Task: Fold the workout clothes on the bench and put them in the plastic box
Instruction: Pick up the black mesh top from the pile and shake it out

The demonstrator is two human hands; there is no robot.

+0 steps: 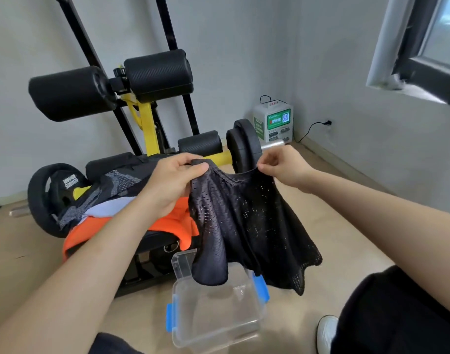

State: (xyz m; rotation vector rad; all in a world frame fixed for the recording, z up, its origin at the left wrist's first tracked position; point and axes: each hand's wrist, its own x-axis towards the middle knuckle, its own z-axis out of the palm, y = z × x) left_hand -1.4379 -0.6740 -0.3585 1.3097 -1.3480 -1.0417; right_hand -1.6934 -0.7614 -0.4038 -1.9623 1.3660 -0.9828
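A black mesh garment (246,223) hangs in the air in front of me, its lower end dangling over the clear plastic box (218,325) with blue clips on the floor. My left hand (172,182) grips its top left edge. My right hand (280,164) pinches the top right edge. On the black bench (157,241) to the left lie an orange garment (172,223) and a black and grey patterned garment (111,187), in a loose pile.
The bench belongs to a yellow and black gym machine (144,118) with padded rollers and weight plates (241,146). A white charging kiosk (273,122) stands in the corner. My knees (397,310) and a white shoe (326,333) are at the lower right.
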